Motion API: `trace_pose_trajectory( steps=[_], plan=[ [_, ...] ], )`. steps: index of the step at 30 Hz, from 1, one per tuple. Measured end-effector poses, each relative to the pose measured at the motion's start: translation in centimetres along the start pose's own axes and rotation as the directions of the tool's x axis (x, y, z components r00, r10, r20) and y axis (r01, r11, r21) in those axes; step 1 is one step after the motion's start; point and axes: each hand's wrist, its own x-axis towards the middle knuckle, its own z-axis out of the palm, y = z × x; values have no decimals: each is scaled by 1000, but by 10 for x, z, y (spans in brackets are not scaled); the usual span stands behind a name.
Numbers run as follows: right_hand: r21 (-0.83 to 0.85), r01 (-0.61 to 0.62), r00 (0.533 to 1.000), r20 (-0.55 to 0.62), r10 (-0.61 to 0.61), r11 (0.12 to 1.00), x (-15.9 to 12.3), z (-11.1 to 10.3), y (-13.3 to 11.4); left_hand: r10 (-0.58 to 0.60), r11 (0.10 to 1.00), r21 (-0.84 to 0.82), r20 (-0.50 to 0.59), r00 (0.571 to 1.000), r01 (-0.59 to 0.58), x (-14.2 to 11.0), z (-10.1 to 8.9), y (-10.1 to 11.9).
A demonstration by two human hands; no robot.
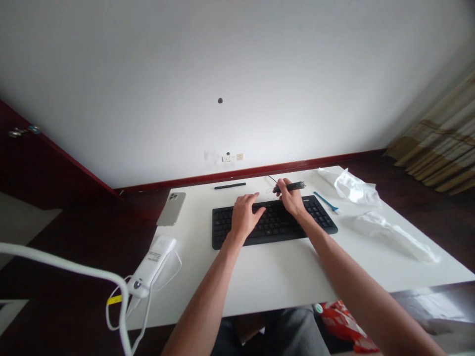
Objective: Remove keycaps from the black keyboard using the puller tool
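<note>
A black keyboard lies on the white table in front of me. My left hand rests over its left half, palm down, with the thumb spread from the fingers. Above the keyboard's back edge, my right hand is closed round a black bundle that looks like a folded cable. From near that hand a thin dark cord runs to the table's back edge. A slim blue brush with pale bristles lies just right of the keyboard. Behind the keyboard is a narrow black strip.
Crumpled clear plastic bags lie on the table's right side. At the left are a phone, face down, and a white power strip with looping cords. A thick white tube crosses the lower left. The white table stands near a wall.
</note>
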Motion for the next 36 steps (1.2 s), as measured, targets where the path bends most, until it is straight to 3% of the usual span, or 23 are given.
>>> trace_pose_trajectory(
  steps=[3, 6, 9, 11, 15, 18, 21, 30, 36],
  plan=[
    [-85, 77, 996, 60, -72, 993, -12, 8, -15, 75, 997, -19, -40, 996, -76, 1, -5, 8],
    [18, 142, 962, 235, -142, 990, -26, 20, -30, 123, 992, -15, -23, 992, -123, -2, -5, 18],
    [122, 173, 912, 356, -206, 977, -32, 23, -37, 93, 996, -4, -26, 995, -93, -5, -3, 22],
    [105, 205, 878, 419, -230, 973, -29, 17, -36, 58, 998, 16, -13, 998, -58, -6, -4, 18],
    [-103, 276, 853, 486, -194, 956, -11, -5, -26, -112, 993, -44, -86, 990, 109, -1, -11, 3],
    [-178, 299, 807, 571, -149, 937, -3, -15, -19, -311, 950, -86, -148, 939, 301, 3, -18, -10],
    [-224, 316, 771, 627, -112, 922, -2, -14, -15, -404, 915, -64, -163, 900, 399, 5, -24, -20],
    [-203, 301, 778, 617, -117, 932, -1, -8, -3, -488, 873, -131, -232, 842, 470, 6, -27, -32],
    [-147, 103, 888, 459, -24, 984, 25, 3, 7, -558, 829, -219, -242, 794, 515, 9, -31, -34]
  ],
)
